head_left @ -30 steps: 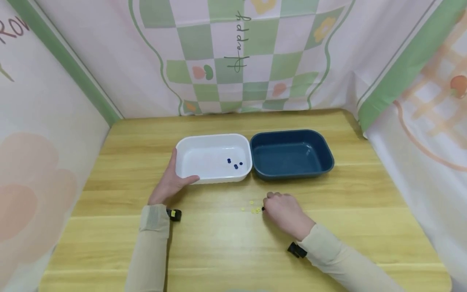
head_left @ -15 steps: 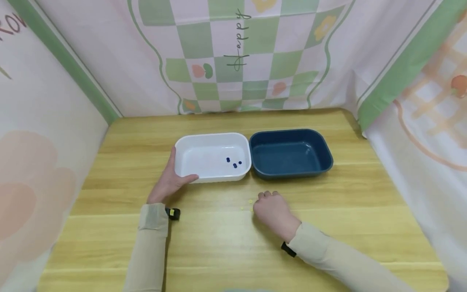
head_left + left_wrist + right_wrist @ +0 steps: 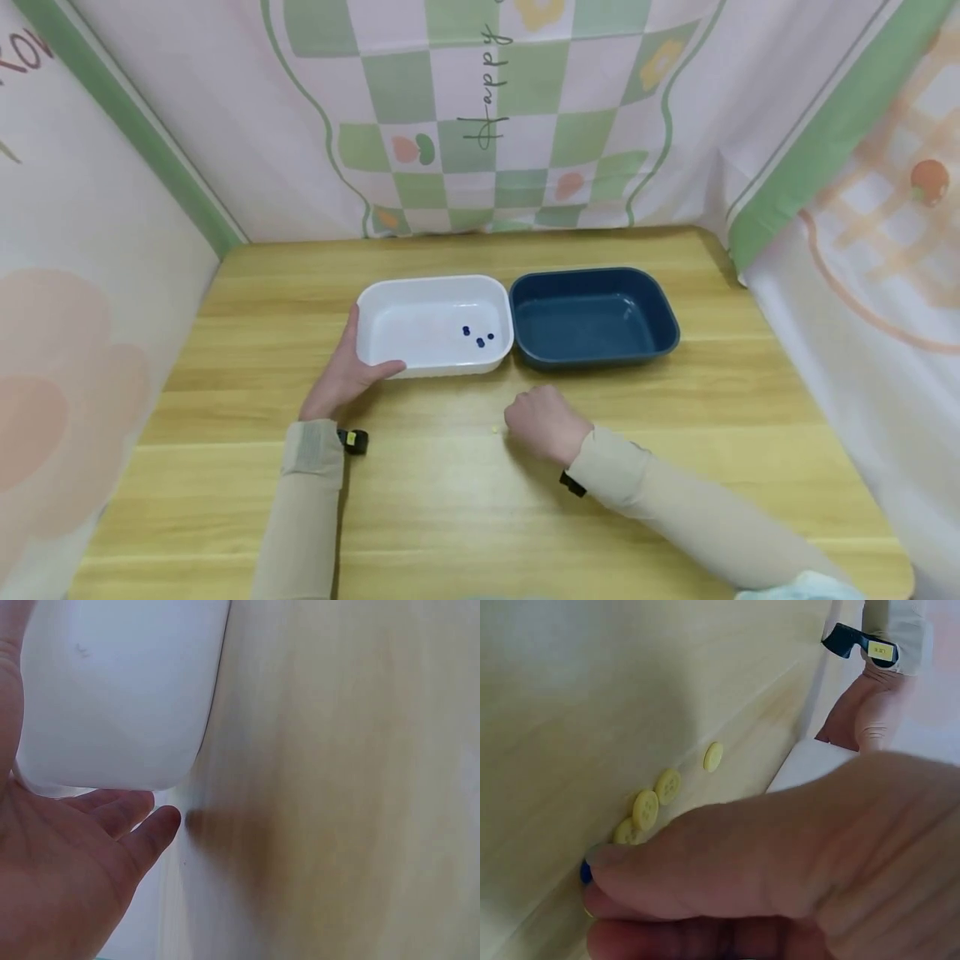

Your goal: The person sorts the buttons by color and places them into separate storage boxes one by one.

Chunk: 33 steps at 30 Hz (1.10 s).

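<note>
My left hand (image 3: 343, 372) holds the left end of a white tray (image 3: 420, 367), its thumb at the front rim and its fingers along the end wall. In the left wrist view, the fingers (image 3: 146, 832) are at the tray's rounded end. Between thumb and fingertip my right hand (image 3: 549, 425) pinches a small blue button (image 3: 586, 871), mostly covered by the thumb. Beside the thumb several yellow buttons (image 3: 646, 810) are on the wooden table; in the head view the hand hides most of them. Several dark blue buttons (image 3: 480, 342) lie inside the white tray.
A dark blue tray (image 3: 592, 360) stands against the right side of the white one, with nothing seen in it. Both trays rest on the wooden table (image 3: 420, 517). Printed curtains (image 3: 465, 192) hang behind the table and on both sides.
My right hand has shifted left over the tabletop and now covers most of the yellow buttons from the head view. My left hand stays at the white tray.
</note>
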### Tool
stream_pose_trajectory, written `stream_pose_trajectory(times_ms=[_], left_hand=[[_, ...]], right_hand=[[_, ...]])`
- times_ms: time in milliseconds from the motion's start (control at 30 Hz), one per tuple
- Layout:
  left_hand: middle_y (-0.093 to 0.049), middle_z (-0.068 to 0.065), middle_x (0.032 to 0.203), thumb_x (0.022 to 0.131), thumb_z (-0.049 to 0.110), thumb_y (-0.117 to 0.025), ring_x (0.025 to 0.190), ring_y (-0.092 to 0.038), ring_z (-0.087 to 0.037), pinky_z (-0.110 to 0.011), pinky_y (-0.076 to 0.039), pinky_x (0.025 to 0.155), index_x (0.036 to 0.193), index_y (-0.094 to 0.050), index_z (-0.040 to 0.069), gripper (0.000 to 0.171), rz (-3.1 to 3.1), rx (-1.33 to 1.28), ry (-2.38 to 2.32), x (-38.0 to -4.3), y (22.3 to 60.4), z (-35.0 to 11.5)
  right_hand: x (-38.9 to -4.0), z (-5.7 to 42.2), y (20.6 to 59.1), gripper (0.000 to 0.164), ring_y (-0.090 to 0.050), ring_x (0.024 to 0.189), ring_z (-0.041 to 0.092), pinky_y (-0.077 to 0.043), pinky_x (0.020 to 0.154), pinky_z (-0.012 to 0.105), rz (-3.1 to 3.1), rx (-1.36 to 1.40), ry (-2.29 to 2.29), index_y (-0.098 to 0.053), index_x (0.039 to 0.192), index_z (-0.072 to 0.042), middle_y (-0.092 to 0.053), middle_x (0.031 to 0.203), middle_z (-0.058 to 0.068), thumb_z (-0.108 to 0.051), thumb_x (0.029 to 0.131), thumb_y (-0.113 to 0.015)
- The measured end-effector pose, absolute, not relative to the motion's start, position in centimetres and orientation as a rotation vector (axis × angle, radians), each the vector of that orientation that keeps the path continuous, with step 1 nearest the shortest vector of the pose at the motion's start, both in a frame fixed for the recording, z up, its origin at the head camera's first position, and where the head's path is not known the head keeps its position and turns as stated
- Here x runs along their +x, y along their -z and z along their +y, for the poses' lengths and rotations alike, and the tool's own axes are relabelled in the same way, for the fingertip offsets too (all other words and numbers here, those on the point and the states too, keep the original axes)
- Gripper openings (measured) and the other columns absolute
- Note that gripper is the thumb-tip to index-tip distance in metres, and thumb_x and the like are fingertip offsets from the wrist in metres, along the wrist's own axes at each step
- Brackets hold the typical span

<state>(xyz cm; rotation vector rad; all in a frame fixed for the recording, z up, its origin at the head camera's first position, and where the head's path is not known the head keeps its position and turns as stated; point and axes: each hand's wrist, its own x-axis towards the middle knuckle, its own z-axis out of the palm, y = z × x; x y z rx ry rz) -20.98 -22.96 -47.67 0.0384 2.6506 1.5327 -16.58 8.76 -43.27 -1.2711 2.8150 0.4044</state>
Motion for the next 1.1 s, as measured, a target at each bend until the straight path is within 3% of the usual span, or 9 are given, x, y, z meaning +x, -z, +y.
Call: stream_pose_trajectory(times_ms=[200, 533, 833, 1100], left_hand=[[-0.005, -0.01, 0.162, 0.073, 0.045, -0.084, 0.139, -0.025, -0.034, -0.056, -0.022, 0.112, 0.155, 0.015, 0.023, 0.13, 2.655, 0.039, -1.533, -21.0, 47.6, -23.1], [-0.005, -0.011, 0.162, 0.073, 0.047, -0.083, 0.14, -0.023, -0.034, -0.057, -0.021, 0.112, 0.154, 0.016, 0.028, 0.13, 2.646, 0.046, -1.534, -21.1, 47.7, -22.9], [-0.002, -0.01, 0.162, 0.072, 0.051, -0.083, 0.142, -0.021, -0.034, -0.057, -0.02, 0.112, 0.154, 0.017, 0.028, 0.131, 2.649, 0.023, -1.526, -21.0, 47.6, -23.0], [-0.001, -0.009, 0.162, 0.072, 0.051, -0.082, 0.142, -0.019, -0.034, -0.057, -0.02, 0.112, 0.154, 0.016, 0.027, 0.13, 2.64, -0.001, -1.515, -20.9, 47.5, -23.0]], right_hand=[[-17.3, 8.7, 42.9, 0.025, -0.045, 0.047, 0.012, -0.044, 0.044, 0.031, 2.747, -1.285, -0.364, -0.06, 0.059, -0.013, -0.051, 0.053, -0.001, -0.004, 0.08, -0.067], [-18.0, 9.7, 42.9, 0.023, -0.049, 0.054, 0.015, -0.049, 0.052, 0.037, 2.613, -1.139, -0.198, -0.06, 0.063, -0.013, -0.054, 0.059, 0.0, -0.004, 0.084, -0.066], [-17.3, 11.1, 42.9, 0.014, -0.057, 0.064, 0.023, -0.05, 0.052, 0.039, 2.709, -1.124, -0.179, -0.065, 0.068, -0.009, -0.061, 0.071, 0.008, -0.001, 0.08, -0.065], [-18.8, 11.4, 41.3, 0.018, -0.049, 0.059, 0.011, -0.043, 0.052, 0.031, 2.681, -1.007, 0.335, -0.062, 0.07, -0.02, -0.057, 0.069, -0.009, -0.01, 0.085, -0.064]])
